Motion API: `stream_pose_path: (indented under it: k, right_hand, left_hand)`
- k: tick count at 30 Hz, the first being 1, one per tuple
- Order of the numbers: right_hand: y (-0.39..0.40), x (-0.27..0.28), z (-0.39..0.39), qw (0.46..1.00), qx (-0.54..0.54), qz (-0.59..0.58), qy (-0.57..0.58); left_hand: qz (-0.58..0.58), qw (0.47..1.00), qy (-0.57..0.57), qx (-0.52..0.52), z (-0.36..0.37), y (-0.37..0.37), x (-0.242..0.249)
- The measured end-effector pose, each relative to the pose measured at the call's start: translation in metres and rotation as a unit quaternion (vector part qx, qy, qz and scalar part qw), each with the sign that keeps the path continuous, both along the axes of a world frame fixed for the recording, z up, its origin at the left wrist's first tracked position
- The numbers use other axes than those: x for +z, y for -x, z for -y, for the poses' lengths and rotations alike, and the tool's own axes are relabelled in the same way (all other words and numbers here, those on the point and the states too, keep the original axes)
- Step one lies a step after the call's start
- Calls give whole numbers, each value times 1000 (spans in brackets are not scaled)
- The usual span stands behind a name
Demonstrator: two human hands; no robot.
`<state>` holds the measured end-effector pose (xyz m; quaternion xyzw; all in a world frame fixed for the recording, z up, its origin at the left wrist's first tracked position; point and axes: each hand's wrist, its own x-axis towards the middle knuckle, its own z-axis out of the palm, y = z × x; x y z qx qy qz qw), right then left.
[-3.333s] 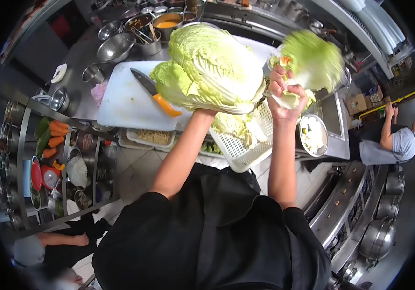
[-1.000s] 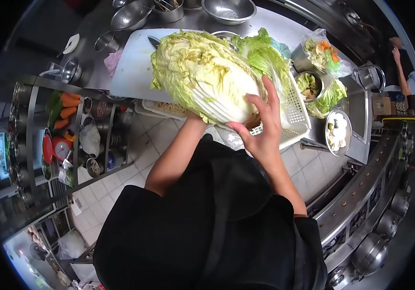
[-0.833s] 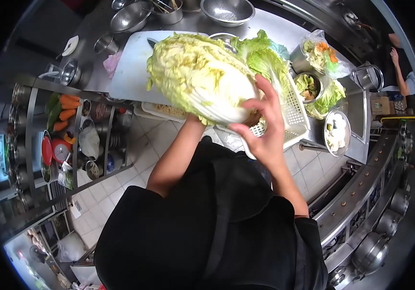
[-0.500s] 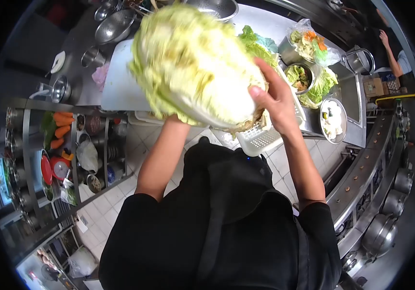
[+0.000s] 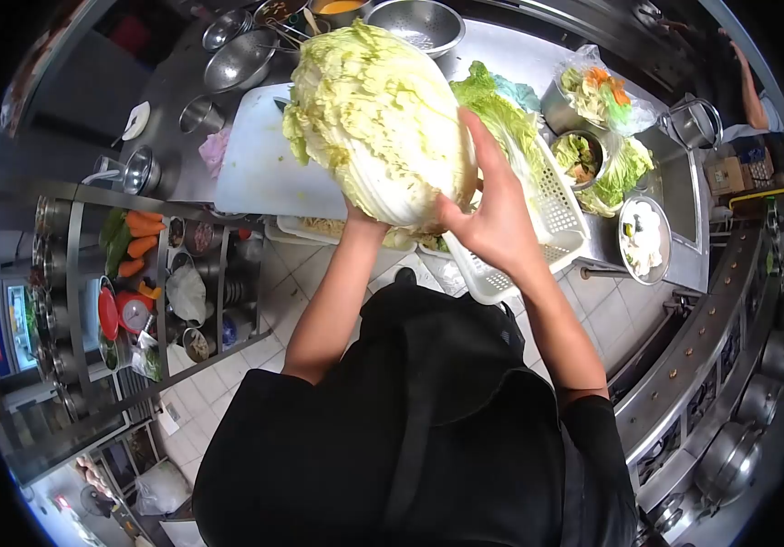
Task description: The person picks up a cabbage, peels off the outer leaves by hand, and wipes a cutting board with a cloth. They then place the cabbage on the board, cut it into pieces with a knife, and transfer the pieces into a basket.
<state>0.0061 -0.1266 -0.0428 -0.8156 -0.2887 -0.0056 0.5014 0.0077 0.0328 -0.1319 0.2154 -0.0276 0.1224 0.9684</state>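
A big napa cabbage (image 5: 383,118), pale green with a white base, is held up over the worktop's front edge. Its underside rests on my left hand (image 5: 363,215), whose fingers are hidden beneath the leaves. Against the root end on the right, my right hand (image 5: 494,214) grips with the thumb in front and the fingers along the side. Behind and left of the cabbage lies a white cutting board (image 5: 250,169). To the right, partly behind my right hand, is a white perforated basket (image 5: 563,205) with leafy greens (image 5: 501,114) at its far end.
Metal bowls (image 5: 238,62) and a colander (image 5: 415,27) stand at the back. On the right are a pot of cut vegetables (image 5: 577,157), a bowl of white pieces (image 5: 644,239) and a sink (image 5: 679,178). Shelving (image 5: 77,273) stands left, a stove (image 5: 674,374) right.
The cabbage has come slightly down and turned, its root end shifting left and up. My right hand has moved a little left and down. The view has shifted slightly.
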Motion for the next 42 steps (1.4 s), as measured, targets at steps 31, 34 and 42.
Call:
stream_pose_path:
  k: [31, 34, 42]
  right_hand:
    - [13, 20, -36, 986, -65, 143, 64]
    - [13, 16, -42, 991, -73, 96, 62]
    - [4, 22, -48, 993, -83, 79, 37]
  left_hand:
    - [-42, 997, 28, -64, 1, 34, -21]
    - [-25, 999, -25, -32, 4, 34, -18]
    - [22, 967, -251, 43, 8, 26, -35]
